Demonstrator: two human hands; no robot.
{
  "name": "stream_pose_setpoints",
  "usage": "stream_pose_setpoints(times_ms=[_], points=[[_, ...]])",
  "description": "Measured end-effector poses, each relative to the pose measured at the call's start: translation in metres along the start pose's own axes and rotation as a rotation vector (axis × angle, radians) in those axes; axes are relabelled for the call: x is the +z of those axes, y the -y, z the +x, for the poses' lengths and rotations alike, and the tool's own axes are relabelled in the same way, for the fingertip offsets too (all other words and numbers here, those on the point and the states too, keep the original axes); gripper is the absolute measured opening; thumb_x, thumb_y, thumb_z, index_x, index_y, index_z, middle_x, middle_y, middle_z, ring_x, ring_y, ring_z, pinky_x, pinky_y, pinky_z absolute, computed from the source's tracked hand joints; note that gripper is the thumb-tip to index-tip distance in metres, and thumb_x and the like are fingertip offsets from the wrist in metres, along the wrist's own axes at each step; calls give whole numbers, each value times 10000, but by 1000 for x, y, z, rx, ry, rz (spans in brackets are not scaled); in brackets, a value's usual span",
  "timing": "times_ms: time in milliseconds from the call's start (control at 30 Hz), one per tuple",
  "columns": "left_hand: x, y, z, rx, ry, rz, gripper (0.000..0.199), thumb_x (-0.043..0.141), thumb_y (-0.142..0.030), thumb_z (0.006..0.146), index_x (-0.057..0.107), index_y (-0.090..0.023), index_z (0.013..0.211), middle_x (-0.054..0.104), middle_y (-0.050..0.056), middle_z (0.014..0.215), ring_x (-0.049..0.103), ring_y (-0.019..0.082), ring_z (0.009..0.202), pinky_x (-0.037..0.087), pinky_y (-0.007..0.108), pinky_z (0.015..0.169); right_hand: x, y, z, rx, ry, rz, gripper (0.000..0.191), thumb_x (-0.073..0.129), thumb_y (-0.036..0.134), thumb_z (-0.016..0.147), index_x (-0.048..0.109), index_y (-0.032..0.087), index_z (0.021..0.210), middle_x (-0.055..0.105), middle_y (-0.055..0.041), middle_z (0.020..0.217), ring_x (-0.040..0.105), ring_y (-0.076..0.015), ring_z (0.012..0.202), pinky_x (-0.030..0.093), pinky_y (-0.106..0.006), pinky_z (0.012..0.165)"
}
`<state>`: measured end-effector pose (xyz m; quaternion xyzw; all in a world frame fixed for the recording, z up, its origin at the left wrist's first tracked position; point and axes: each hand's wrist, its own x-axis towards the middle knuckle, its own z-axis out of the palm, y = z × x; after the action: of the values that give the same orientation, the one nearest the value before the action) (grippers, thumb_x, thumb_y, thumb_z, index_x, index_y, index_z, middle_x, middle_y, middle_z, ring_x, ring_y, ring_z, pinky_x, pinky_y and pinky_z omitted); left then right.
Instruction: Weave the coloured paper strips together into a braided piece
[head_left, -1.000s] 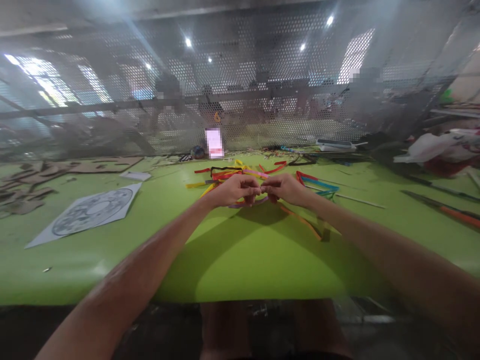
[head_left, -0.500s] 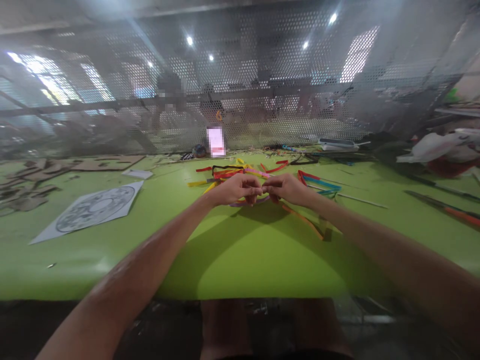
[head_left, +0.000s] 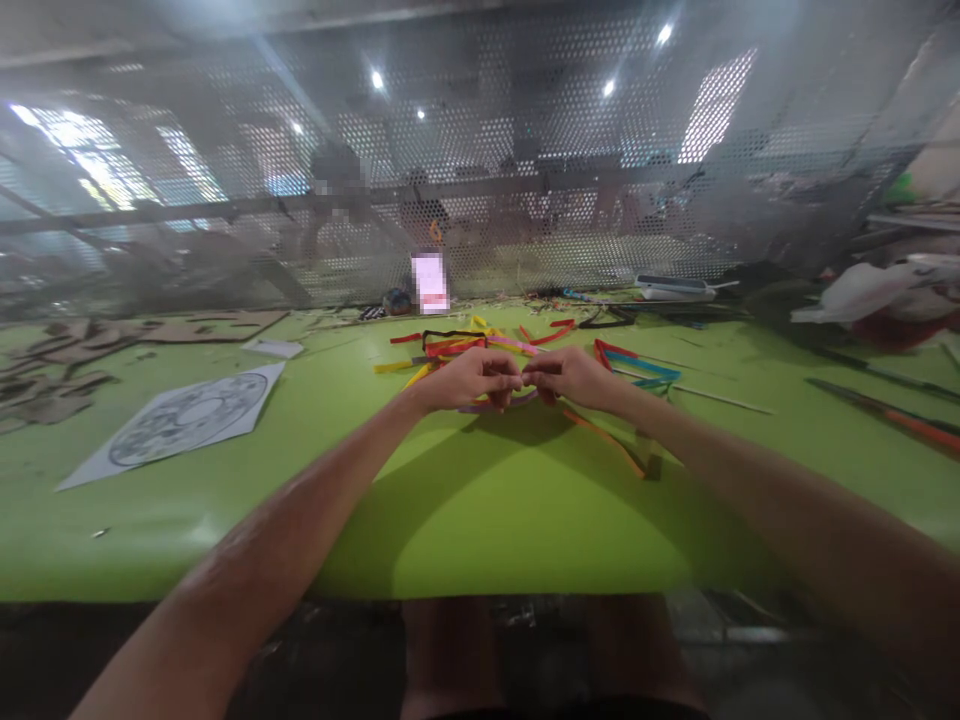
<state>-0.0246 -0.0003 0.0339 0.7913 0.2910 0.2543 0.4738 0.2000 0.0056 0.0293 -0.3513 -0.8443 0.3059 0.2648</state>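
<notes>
My left hand (head_left: 487, 379) and my right hand (head_left: 556, 376) meet fingertip to fingertip above the green table (head_left: 480, 530). Both are closed in a pinch; whatever lies between the fingertips is too small to make out. Beneath and behind them is a loose pile of coloured strips, with a pink strip (head_left: 513, 344), a red strip (head_left: 450, 349) and a yellow strip (head_left: 393, 367). An orange strip (head_left: 611, 443) lies in front of my right hand. Just beyond my right wrist are a blue strip (head_left: 641, 366) and a thin stick (head_left: 724, 400).
A printed paper (head_left: 187, 415) and brown cardboard pieces (head_left: 67, 370) lie at the left. A lit screen (head_left: 430, 282) stands at the back against a perforated metal panel (head_left: 525, 230). On the right are a white plastic bag (head_left: 874, 290) and an orange-handled tool (head_left: 911, 427).
</notes>
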Motion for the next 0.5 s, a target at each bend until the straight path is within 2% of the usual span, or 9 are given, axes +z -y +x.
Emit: stream_pose_setpoints(times_ms=[500], points=[[1,-4,0,1,-4,18,251,658,-374,898,594,-138,841,662,17,660,631,97,599,488,199,567,0,-4,0,-22,2,-25,410,579,536,903,716,150,875,620,-12,561,532,-116,507,376,-238,512]])
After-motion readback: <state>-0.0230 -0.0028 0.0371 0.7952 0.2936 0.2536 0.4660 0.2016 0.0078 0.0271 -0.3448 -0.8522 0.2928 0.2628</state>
